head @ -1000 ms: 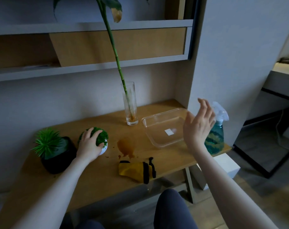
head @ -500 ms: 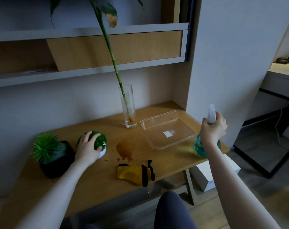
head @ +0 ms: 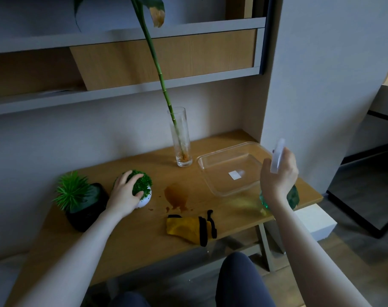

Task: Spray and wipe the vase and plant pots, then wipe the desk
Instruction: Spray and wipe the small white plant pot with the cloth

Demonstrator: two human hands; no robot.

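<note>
Wooden desk (head: pixel 131 235), brown spill (head: pixel 176 196), yellow cloth (head: pixel 188 227) near front edge.

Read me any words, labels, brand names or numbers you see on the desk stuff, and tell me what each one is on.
No readable text anywhere in this view.
Clear plastic tray: a small white sticker on its floor, which looks blank or is too small to read.
Spray bottle, gripped by the right hand: blurred, no label readable.
Glass vase, yellow cloth, white pot and black pot: no print visible.
</note>
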